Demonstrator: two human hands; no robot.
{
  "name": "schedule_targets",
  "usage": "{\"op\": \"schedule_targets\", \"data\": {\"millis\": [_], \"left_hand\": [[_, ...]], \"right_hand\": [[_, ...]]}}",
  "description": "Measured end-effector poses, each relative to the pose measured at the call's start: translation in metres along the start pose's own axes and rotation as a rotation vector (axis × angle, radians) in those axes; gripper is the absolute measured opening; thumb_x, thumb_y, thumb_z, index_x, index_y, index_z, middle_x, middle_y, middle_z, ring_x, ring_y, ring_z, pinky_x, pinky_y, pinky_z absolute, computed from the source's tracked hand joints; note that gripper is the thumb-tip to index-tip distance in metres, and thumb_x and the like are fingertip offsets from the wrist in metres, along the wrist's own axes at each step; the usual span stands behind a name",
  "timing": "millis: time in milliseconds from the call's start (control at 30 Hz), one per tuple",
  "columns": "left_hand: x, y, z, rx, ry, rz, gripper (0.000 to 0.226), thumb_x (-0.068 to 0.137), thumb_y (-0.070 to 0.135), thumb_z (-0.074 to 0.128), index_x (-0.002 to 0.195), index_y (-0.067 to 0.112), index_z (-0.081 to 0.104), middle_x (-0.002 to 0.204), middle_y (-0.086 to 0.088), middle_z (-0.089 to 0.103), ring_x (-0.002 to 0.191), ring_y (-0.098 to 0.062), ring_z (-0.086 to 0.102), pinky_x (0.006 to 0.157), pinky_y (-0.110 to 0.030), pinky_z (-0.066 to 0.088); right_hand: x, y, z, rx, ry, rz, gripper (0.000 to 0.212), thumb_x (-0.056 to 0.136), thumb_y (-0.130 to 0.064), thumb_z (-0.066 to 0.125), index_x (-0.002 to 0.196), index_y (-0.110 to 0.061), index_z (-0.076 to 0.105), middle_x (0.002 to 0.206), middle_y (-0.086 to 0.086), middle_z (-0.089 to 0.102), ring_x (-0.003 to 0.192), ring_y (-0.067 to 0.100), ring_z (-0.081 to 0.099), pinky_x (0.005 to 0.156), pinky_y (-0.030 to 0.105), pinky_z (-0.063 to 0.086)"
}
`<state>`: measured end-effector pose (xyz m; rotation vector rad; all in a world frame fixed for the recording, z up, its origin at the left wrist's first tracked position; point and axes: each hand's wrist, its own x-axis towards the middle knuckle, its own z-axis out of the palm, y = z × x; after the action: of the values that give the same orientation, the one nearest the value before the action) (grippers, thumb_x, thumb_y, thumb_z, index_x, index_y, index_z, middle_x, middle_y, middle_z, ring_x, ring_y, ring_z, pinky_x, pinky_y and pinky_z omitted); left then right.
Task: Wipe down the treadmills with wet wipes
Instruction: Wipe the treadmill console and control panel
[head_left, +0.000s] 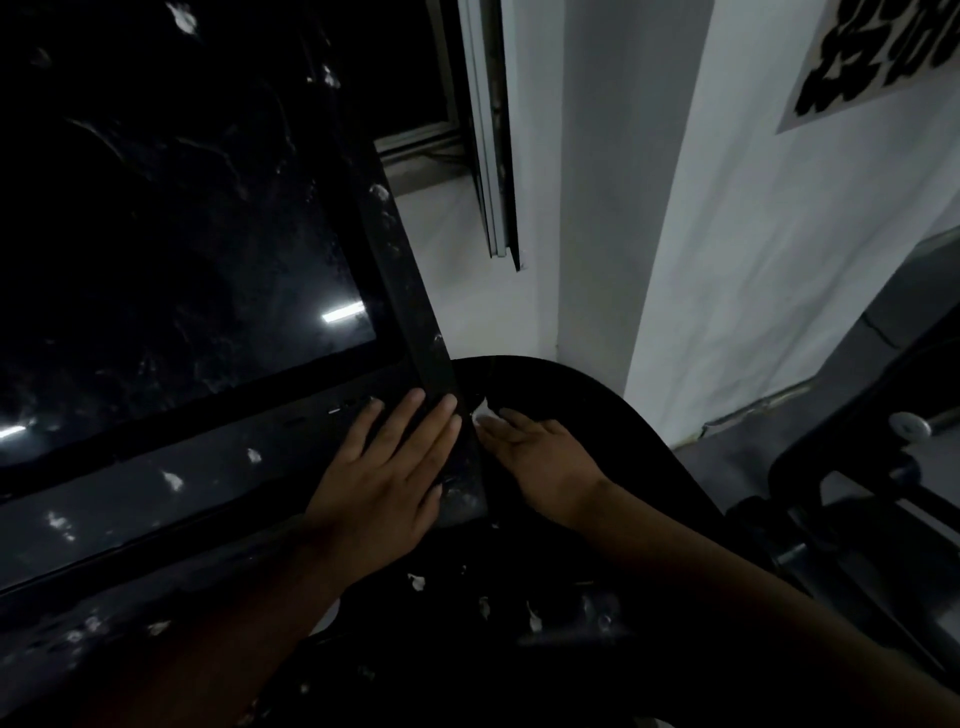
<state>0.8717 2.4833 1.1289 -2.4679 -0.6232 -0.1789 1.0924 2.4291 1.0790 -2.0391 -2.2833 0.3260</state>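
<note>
The left hand (384, 467) lies flat on the lower right corner of the treadmill console (332, 457), fingers straight and spread, palm down on the black frame just below the screen (182, 234). To my eye it is there to steady the panel while the other hand works the edge. Its grip is fully open and holds nothing; it only presses.

The right hand (540, 457) reaches in along the console's side, over the curved black handrail (597, 395), fingertips pointed at the narrow edge strip. The wet wipe (483, 414) shows only as a small white scrap at those fingertips, touching the console's edge. In this dim light I cannot tell whether that grip pinches the wipe or simply presses it against the surface.

White flecks (415, 582) dot the frame and the dark surface below.
</note>
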Motion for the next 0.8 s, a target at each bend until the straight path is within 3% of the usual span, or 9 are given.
{"op": "schedule_targets", "data": {"millis": [200, 300, 367, 467, 633, 700, 800], "left_hand": [[-0.001, 0.001, -0.004, -0.032, -0.003, -0.005, 0.073, 0.088, 0.035, 0.055, 0.153, 0.008, 0.037, 0.165, -0.009, 0.023, 0.151, -0.033, 0.025, 0.122, -0.054, 0.017], [-0.007, 0.010, -0.007, -0.086, -0.008, -0.028, 0.067, 0.090, 0.032, 0.049, 0.152, 0.006, 0.041, 0.164, -0.010, 0.028, 0.151, -0.030, 0.027, 0.121, -0.051, 0.023], [-0.020, 0.022, -0.009, -0.129, -0.017, -0.035, 0.063, 0.091, 0.030, 0.045, 0.150, 0.006, 0.044, 0.163, -0.010, 0.030, 0.151, -0.028, 0.028, 0.120, -0.049, 0.026], [-0.041, 0.035, -0.009, -0.184, -0.044, -0.055, 0.061, 0.092, 0.027, 0.043, 0.149, 0.006, 0.046, 0.162, -0.010, 0.031, 0.150, -0.027, 0.029, 0.119, -0.047, 0.027], [-0.056, 0.042, -0.009, -0.234, -0.074, -0.117, 0.059, 0.091, 0.027, 0.041, 0.146, 0.006, 0.051, 0.161, -0.008, 0.034, 0.149, -0.024, 0.032, 0.118, -0.047, 0.028], [-0.059, 0.043, -0.009, -0.252, -0.076, -0.134, 0.059, 0.092, 0.028, 0.040, 0.146, 0.006, 0.050, 0.161, -0.008, 0.035, 0.149, -0.024, 0.032, 0.118, -0.046, 0.027], [-0.062, 0.043, -0.008, -0.282, -0.076, -0.157, 0.059, 0.094, 0.031, 0.040, 0.146, 0.006, 0.050, 0.161, -0.007, 0.035, 0.149, -0.024, 0.031, 0.119, -0.047, 0.025]], "right_hand": [[-0.021, -0.005, 0.026, 0.409, 0.079, -0.019, 0.075, 0.089, -0.022, 0.055, 0.158, -0.013, 0.027, 0.165, 0.006, 0.026, 0.150, 0.019, 0.029, 0.120, 0.042, 0.031], [-0.036, -0.019, 0.023, 0.485, 0.157, 0.010, 0.065, 0.092, -0.006, 0.052, 0.154, -0.003, 0.033, 0.160, 0.013, 0.034, 0.148, 0.016, 0.031, 0.124, 0.033, 0.023], [-0.039, -0.034, 0.026, 0.505, 0.252, 0.055, 0.059, 0.092, -0.009, 0.044, 0.149, 0.004, 0.040, 0.153, 0.019, 0.044, 0.143, 0.021, 0.041, 0.120, 0.021, 0.021], [-0.064, -0.039, 0.033, 0.615, 0.161, 0.111, 0.068, 0.092, -0.018, 0.040, 0.157, -0.007, 0.028, 0.164, 0.007, 0.026, 0.152, 0.012, 0.020, 0.118, 0.010, 0.008], [-0.081, -0.048, 0.028, 0.600, 0.150, 0.094, 0.066, 0.097, -0.027, 0.040, 0.158, -0.007, 0.027, 0.166, 0.006, 0.020, 0.151, 0.007, 0.013, 0.108, -0.002, -0.002], [-0.088, -0.056, 0.031, 0.572, 0.150, 0.051, 0.077, 0.088, -0.044, 0.023, 0.157, -0.011, 0.031, 0.166, 0.003, 0.021, 0.149, 0.003, 0.012, 0.111, 0.002, -0.001], [-0.095, -0.056, 0.036, 0.549, 0.161, 0.011, 0.087, 0.080, -0.049, 0.014, 0.156, -0.011, 0.033, 0.165, 0.004, 0.023, 0.150, 0.005, 0.012, 0.116, 0.008, 0.000]]}}
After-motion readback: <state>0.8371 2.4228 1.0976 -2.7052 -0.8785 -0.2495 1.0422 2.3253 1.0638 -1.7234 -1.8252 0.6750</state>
